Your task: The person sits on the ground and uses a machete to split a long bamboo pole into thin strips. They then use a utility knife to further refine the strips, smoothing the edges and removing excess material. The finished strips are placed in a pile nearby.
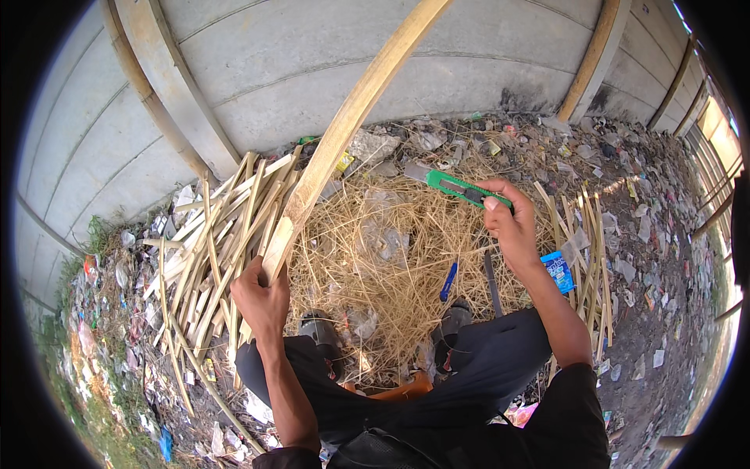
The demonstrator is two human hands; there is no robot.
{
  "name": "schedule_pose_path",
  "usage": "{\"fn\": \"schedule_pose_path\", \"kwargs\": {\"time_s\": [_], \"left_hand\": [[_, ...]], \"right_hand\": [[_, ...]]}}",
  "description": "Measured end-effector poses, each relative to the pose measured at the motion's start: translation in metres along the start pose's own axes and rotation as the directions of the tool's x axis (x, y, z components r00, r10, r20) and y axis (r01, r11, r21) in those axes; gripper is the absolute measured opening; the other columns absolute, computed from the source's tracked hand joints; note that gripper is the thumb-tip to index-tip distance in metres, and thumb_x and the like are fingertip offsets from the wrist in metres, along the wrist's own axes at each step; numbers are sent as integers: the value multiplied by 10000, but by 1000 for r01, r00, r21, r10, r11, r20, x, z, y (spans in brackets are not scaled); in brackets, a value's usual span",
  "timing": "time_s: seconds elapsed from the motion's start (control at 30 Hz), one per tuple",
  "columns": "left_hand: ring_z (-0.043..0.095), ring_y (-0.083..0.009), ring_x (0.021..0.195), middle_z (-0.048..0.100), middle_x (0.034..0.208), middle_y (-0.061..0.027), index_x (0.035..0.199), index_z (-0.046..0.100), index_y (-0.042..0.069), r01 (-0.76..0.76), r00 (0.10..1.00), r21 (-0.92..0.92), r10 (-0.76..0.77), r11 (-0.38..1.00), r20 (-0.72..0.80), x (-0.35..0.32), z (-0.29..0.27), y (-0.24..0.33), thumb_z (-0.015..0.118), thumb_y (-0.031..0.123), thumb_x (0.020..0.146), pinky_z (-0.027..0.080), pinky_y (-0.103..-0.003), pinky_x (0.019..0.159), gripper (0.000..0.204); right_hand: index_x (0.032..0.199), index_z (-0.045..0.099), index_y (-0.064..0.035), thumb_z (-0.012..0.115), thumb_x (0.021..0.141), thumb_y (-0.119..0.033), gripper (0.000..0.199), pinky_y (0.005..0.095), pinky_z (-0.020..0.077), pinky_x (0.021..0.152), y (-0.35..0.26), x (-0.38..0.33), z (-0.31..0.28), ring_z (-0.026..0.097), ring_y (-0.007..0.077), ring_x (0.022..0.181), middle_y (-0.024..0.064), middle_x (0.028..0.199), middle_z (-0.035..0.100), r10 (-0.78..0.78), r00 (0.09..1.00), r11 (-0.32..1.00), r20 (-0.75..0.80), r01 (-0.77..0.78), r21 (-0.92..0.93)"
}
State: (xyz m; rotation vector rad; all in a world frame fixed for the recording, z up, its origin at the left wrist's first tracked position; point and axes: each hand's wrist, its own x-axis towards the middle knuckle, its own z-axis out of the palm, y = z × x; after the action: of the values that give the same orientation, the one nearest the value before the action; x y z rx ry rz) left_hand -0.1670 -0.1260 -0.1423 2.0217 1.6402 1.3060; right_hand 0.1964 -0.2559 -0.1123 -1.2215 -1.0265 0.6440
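My left hand (261,301) is closed around the lower end of a long split bamboo strip (334,148), which slants up and to the right past the top of the picture. In my right hand (512,227) is a green utility knife (457,186), its blade out and pointing left, apart from the strip. The thumb lies on the knife's dark slider. Beneath both hands spreads a heap of thin bamboo shavings (422,242). A blue pen-like tool (448,282) and a long dark blade (492,283) lie on the shavings between my legs.
A pile of split bamboo strips (226,250) lies on the left, with a smaller bundle (598,266) on the right. Beside that bundle is a blue packet (557,271). A concrete panel wall (312,62) with posts stands ahead. Litter covers the ground (664,313).
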Motion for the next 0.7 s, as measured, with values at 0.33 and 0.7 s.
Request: {"fn": "schedule_pose_path", "kwargs": {"time_s": [0.33, 0.7], "left_hand": [[222, -103, 580, 251, 565, -16, 623, 387, -5, 1, 990, 46, -7, 999, 138, 2, -31, 33, 790, 332, 936, 160, -373, 528, 611], [462, -80, 545, 488, 613, 10, 825, 532, 31, 231, 723, -257, 12, 938, 691, -61, -41, 36, 478, 459, 1114, 373, -280, 507, 519]], "right_hand": [[1342, 523, -94, 575, 1042, -205, 324, 305, 453, 668, -2, 2, -2, 533, 117, 689, 77, 864, 639, 4, 1000, 936, 13, -9, 353], [1063, 414, -127, 689, 914, -239, 332, 324, 376, 768, -5, -6, -10, 464, 162, 807, 41, 923, 538, -36, 979, 931, 202, -41, 363]]}}
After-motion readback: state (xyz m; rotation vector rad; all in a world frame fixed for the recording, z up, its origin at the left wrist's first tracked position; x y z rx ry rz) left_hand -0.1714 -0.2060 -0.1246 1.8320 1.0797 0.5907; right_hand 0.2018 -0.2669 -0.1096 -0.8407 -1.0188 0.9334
